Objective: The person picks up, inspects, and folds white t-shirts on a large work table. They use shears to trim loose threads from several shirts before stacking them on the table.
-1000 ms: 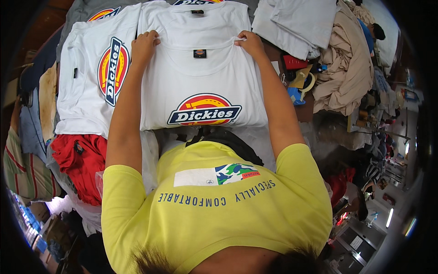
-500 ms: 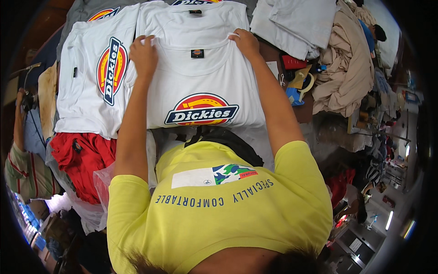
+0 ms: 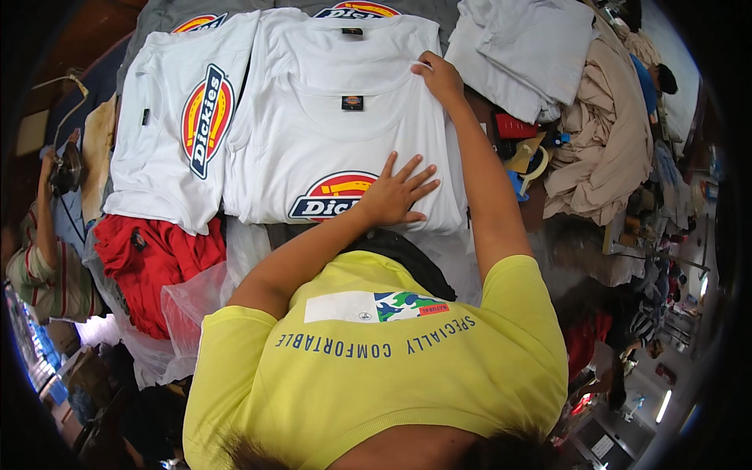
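A white T-shirt [image 3: 352, 145] with a wide neckline, a black neck label and a red-and-yellow printed logo lies spread in front of me. My left hand [image 3: 398, 192] rests flat on its lower right part, fingers spread, covering part of the logo. Farther up, my right hand [image 3: 440, 78] pinches the shirt's right shoulder edge; the fingertips are partly hidden. Just beyond lies another white T-shirt [image 3: 313, 39], its label and neckline showing above the nearer one. To the left, a white shirt [image 3: 157, 149] with the same print lies turned sideways.
Red cloth [image 3: 157, 266] and clear plastic [image 3: 200, 301] lie at the near left. Folded white garments [image 3: 521, 55] and a heap of beige fabric [image 3: 603, 133] are on the right, with a tape roll [image 3: 539, 164] and a red object [image 3: 515, 125] nearby. A co-worker's arm [image 3: 47, 211] holds an iron [image 3: 69, 168] at far left.
My left hand has let go of the shirt's left shoulder and moved down and right onto the logo, fingers spreading. My right hand stays at the right shoulder.
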The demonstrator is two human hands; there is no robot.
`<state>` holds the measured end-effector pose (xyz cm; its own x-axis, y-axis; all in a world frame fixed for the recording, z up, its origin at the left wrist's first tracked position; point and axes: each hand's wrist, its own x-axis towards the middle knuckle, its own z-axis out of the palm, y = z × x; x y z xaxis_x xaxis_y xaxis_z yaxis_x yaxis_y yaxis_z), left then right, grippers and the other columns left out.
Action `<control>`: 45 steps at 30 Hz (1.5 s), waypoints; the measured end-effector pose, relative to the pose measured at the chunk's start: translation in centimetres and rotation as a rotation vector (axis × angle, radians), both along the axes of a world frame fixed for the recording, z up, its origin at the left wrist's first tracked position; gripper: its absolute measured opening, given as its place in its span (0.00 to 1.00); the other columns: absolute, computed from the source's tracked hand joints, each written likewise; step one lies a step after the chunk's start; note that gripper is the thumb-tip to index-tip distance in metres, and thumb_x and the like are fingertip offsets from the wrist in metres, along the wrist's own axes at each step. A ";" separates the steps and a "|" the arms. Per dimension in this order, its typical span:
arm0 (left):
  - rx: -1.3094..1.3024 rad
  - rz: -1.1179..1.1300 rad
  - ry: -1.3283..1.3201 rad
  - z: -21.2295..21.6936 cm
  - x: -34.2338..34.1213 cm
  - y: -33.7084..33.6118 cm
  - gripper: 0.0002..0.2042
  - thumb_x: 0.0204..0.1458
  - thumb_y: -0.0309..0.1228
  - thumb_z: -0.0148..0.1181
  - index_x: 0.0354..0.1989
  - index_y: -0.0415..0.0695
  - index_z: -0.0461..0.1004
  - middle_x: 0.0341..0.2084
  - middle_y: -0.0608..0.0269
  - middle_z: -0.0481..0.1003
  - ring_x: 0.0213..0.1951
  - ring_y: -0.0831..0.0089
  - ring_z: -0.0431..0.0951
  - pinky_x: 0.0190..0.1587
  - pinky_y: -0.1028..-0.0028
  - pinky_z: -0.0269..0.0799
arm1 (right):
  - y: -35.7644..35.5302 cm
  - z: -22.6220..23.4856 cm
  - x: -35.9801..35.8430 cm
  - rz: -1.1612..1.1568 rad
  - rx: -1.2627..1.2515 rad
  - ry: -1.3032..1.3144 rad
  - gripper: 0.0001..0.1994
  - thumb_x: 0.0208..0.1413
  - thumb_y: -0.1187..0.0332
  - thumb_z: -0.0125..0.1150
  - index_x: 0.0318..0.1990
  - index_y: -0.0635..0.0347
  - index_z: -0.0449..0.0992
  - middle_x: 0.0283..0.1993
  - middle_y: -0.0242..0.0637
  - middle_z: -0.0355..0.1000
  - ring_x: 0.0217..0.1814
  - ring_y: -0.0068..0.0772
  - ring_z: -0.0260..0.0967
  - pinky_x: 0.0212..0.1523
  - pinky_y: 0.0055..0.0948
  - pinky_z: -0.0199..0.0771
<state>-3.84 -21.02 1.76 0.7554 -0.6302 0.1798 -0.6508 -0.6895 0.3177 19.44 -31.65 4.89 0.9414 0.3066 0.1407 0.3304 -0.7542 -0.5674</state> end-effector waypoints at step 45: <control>-0.291 0.979 0.158 0.2 -14.9 23.4 0.12 0.51 0.33 0.56 0.37 0.37 0.67 0.34 0.52 0.66 0.38 0.61 0.67 0.42 0.68 0.62 | -16.3 0.9 -24.4 -0.133 0.145 0.665 0.12 0.46 0.67 0.63 0.38 0.62 0.73 0.26 0.31 0.67 0.29 0.21 0.63 0.33 0.22 0.65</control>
<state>-18.74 2.39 1.99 0.9420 0.3257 0.0806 0.2182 -0.7773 0.5900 -4.96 -47.96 5.83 0.8699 0.2046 -0.4488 -0.2125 -0.6657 -0.7153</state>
